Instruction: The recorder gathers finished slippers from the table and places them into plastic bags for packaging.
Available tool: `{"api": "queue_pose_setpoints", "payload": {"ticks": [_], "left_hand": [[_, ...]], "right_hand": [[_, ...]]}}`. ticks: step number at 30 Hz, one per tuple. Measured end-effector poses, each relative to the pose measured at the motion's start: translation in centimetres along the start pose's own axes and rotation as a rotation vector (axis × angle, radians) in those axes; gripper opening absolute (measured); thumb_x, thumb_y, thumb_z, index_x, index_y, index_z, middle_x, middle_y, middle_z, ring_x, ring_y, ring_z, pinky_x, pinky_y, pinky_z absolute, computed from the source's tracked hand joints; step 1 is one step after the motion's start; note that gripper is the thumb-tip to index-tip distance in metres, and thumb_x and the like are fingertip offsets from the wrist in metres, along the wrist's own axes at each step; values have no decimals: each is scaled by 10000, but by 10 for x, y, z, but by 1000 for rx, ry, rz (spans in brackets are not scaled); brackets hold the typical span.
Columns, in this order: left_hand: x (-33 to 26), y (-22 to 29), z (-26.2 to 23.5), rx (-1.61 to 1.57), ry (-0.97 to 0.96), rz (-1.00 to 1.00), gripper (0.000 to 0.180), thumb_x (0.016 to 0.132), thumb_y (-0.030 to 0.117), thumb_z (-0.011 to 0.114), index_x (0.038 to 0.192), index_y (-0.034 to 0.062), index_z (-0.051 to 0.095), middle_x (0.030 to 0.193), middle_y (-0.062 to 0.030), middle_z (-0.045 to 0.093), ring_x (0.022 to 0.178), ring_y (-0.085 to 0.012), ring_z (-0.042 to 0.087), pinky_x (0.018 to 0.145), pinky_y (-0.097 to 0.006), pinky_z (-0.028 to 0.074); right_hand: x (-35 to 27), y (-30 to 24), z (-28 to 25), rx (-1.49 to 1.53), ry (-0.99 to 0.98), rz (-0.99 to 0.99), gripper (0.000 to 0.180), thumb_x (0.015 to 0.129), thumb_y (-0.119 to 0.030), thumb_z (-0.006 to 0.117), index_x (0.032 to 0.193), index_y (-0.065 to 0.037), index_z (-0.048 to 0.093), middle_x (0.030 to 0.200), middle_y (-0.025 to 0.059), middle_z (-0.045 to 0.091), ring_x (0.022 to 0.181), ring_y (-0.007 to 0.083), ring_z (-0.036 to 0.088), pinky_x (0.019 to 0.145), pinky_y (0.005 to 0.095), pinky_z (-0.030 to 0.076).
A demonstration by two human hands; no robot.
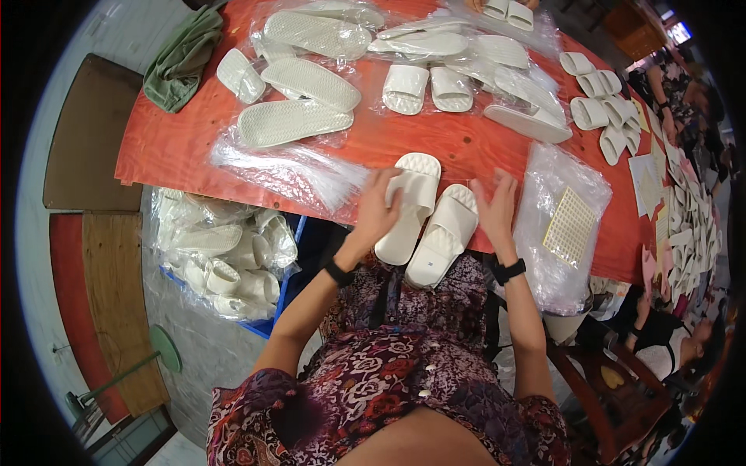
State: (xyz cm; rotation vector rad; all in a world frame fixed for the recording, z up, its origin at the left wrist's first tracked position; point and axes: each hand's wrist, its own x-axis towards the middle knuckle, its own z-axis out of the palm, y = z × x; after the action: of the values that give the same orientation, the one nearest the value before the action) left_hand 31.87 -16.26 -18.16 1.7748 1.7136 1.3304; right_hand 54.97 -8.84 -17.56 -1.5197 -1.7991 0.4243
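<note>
A pair of white slippers lies side by side in front of me, their heels past the near edge of the red table (pixel 466 159). The left slipper (pixel 417 190) has my left hand (pixel 377 208) at its outer side, fingers apart and fingertips against or just over its edge. By the outer side of the right slipper (pixel 452 221) is my right hand (pixel 498 203), its fingers spread and slightly bent, holding nothing. A small dark mark shows on the right slipper's heel. Both my wrists carry black bands.
Clear plastic bags (pixel 291 175) lie left of my hands, and more bags (pixel 548 217) with a yellowish sticker sheet (pixel 573 225) right. Bagged slippers (pixel 311 81) cover the far side. A blue crate (pixel 287 287) of wrapped slippers stands lower left. Co-workers sit at right beside loose slippers (pixel 606 101).
</note>
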Motion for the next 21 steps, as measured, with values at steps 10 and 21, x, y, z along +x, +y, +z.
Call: {"api": "queue_pose_setpoints", "payload": {"ticks": [10,21], "left_hand": [[-56,-66,-54,530,-232,-56,693,744,309,653,1331,90,358,1381,-199,292,1267,-402,256,1012,-522,216],[-65,-78,-61,555,-211,-81,686,779,360,611,1357,113,334,1417,-194,240,1297,-399,211,1021,-531,195]], "right_hand": [[-26,-13,1,-185,-494,-281,452,674,-92,674,1105,-131,543,1166,105,466,1052,335,476,867,420,431],[21,-30,7,-287,-360,-428,484,651,-95,635,1123,-90,531,1172,139,450,1102,348,416,918,464,351]]}}
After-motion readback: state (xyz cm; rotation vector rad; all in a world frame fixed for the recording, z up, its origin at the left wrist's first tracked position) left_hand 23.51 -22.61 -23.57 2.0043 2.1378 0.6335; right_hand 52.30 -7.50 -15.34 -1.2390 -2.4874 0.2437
